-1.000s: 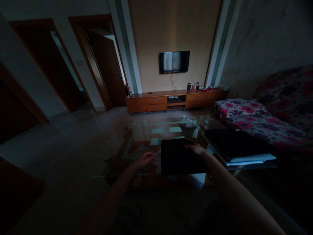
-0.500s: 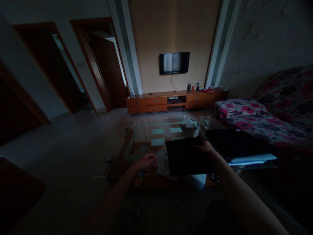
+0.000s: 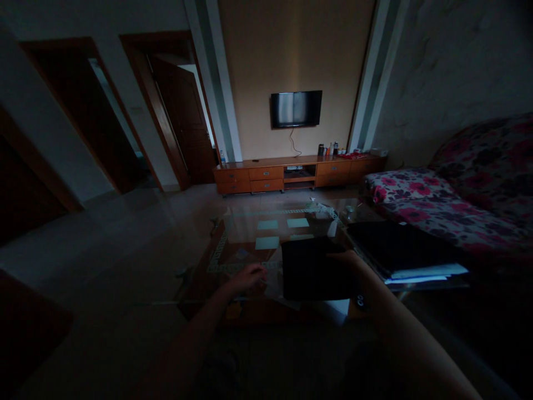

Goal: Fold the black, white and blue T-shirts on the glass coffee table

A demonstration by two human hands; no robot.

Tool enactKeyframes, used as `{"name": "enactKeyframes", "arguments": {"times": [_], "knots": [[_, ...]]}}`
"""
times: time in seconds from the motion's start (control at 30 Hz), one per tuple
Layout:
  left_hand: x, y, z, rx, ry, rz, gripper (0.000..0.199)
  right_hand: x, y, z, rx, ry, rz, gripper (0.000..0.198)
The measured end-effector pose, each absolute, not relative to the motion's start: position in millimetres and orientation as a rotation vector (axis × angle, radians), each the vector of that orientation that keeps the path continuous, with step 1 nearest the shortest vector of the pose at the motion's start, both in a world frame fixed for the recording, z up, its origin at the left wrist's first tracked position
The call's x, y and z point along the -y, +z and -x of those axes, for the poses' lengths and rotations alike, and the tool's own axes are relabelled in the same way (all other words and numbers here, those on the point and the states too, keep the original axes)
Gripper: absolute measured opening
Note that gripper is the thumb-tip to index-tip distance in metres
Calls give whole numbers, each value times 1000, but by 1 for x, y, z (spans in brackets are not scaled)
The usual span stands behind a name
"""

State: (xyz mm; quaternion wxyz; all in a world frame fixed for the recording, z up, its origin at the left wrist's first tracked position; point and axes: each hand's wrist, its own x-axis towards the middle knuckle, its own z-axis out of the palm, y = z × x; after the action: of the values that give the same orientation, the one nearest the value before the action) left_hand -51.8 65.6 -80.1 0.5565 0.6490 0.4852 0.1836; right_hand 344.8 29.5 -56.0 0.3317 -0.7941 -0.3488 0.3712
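Note:
On the glass coffee table [image 3: 233,286] lies a flat, black, rectangular piece that looks like folded cloth [image 3: 310,269]; dim light hides its details. My right hand [image 3: 346,258] grips its right side, thumb on top, with the other fingers mostly hidden. Just left of the black cloth, my left hand [image 3: 252,275] has its fingers bent together. Whatever is between them, if anything, is too dark to make out. A pale, see-through sheet [image 3: 272,280], perhaps plastic, lies between that hand and the cloth. White paper-like material [image 3: 338,306] shows below the cloth's near edge.
Right of my right hand sits a black stack [image 3: 400,244] with pale sheets [image 3: 428,272] at its near edge. A flowered sofa [image 3: 441,208] stands beyond it. A low wooden cabinet [image 3: 266,178] runs along the far wall under a television [image 3: 296,109].
My right hand has shifted slightly down and toward me along the cloth's right side. The black cloth's far edge sits a little lower. My left hand stays nearly in place.

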Motion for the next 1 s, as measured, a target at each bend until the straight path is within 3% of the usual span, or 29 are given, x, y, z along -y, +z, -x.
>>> {"name": "enactKeyframes", "arguments": {"times": [0.27, 0.43, 0.57, 0.67, 0.83, 1.0], "knots": [[-55, -54, 47, -1057, 546, -1702, 49, -25, -45, -317, 890, 1094, 1808, 21], [-35, -27, 34, -991, 880, -1928, 45, -23, -11, -287, 1148, 1082, 1491, 36], [-12, -1, 26, -1060, 1139, -2140, 76, 1, 26, -256, 1622, 1131, 1067, 40], [0, 11, 26, -1086, 1059, -2143, 100, 16, 38, -242, 1812, 1226, 964, 36], [3, 4, 30, -905, 672, -1878, 73, 18, 25, -240, 1934, 1190, 992, 31], [-1, -9, 24, -900, 711, -1770, 63, 16, 17, -235, 1944, 1047, 1004, 33]]}}
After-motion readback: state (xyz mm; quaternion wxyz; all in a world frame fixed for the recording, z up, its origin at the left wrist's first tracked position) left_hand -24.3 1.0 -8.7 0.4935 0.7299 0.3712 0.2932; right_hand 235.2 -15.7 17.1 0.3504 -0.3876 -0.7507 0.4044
